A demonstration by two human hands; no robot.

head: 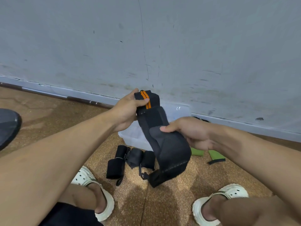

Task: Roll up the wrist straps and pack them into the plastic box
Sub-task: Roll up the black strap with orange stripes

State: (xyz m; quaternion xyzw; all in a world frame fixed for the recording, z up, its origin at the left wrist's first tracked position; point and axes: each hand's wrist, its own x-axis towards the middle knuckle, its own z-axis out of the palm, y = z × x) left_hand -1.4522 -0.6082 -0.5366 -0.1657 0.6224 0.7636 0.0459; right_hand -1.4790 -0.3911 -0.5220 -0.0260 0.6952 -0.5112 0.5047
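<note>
Floor (pixel 162 201) shows three rolled straps (pixel 135 157) outside our box (pixel 130 137); left hand (pixel 127 110) and right hand (pixel 192 132) grip an unrolled strap (pixel 164 144).

Both arms are stretched forward. The left hand (pixel 126 110) is curled round the top of a black strap (pixel 164 141) (thumb on front), and its lower part is gripped by the right hand (pixel 191 132).

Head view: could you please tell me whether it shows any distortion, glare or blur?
Head view: wide-angle bending curves the grey wall's base; a small glare spot sits on the clear plastic box; the long black wrist strap with orange stripe and both hands are fairly sharp, edges slightly soft.
</note>
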